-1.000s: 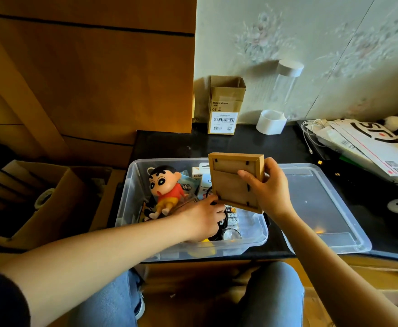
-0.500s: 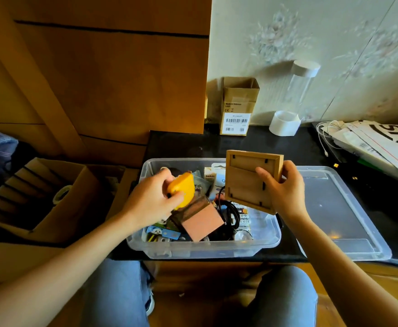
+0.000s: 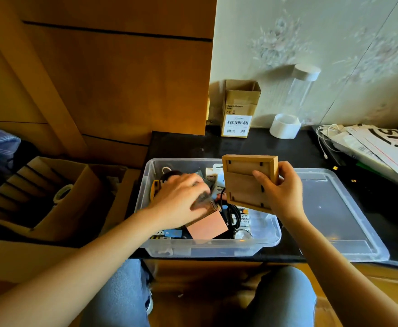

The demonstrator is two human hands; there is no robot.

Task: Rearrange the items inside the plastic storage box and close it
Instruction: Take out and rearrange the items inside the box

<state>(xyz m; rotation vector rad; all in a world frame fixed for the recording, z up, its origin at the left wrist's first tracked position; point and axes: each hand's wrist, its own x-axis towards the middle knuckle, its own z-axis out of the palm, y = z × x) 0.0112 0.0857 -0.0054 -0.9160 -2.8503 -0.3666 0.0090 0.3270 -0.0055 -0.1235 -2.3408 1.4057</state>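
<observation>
Since a moment ago, left hand (image 3: pixel 181 199) has gone down into clear plastic storage box (image 3: pixel 267 234); its grasp is unclear. Right hand (image 3: pixel 281 193) holds square wooden frame (image 3: pixel 247 182) aside, probably making room.

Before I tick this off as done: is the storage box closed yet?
No, open. The box has no cover on it; its lid lies flat on the table beside it, to the right.
</observation>
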